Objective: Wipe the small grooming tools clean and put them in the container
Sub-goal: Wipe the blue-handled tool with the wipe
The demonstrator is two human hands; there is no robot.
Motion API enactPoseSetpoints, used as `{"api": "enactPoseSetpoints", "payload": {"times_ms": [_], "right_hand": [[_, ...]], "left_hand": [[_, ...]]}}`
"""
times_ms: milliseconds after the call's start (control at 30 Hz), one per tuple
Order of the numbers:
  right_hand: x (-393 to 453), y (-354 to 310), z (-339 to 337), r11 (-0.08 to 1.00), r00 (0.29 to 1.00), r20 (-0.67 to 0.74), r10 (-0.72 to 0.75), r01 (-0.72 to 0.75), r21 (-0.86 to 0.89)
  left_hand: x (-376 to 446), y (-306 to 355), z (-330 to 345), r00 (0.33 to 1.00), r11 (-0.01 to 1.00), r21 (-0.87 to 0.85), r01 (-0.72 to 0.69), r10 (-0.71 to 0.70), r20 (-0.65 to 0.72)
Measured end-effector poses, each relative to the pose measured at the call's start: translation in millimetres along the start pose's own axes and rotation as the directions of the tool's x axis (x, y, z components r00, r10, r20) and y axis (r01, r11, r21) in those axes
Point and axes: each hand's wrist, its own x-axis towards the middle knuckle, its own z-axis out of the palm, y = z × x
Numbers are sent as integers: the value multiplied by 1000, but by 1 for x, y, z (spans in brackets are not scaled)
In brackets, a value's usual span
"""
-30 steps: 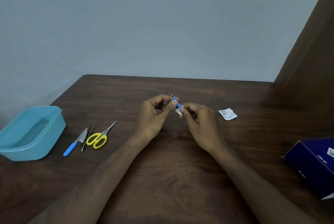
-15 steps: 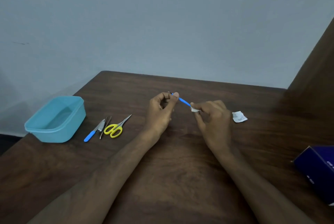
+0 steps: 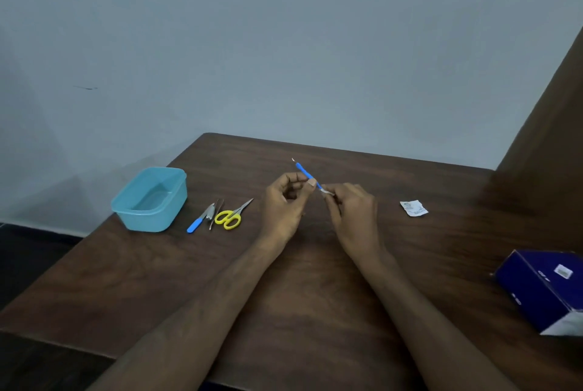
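The wiping step is in hand. The left hand (image 3: 284,204) pinches a blue-handled tool (image 3: 305,173) at mid-handle, its metal tip pointing up and away, well to the right of the container (image 3: 150,199). The right hand (image 3: 353,214) has its fingers closed on a small white wipe (image 3: 328,191) at the tool's lower end. Beside the container lie another blue-handled tool (image 3: 199,222), tweezers (image 3: 216,213) and yellow scissors (image 3: 232,217), probably still unwiped. Next, I judge, the wiped tool must travel left into the container.
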Motion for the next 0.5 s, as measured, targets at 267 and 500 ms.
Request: {"api": "enactPoseSetpoints", "payload": {"times_ms": [267, 500], "right_hand": [[6, -93, 36, 966, 991, 75, 115, -129, 225], [11, -127, 78, 945, 994, 83, 67, -89, 314]], "left_hand": [[-19, 46, -90, 948, 940, 299, -165, 235, -217], [15, 72, -192, 933, 850, 526, -35, 216, -287]]}}
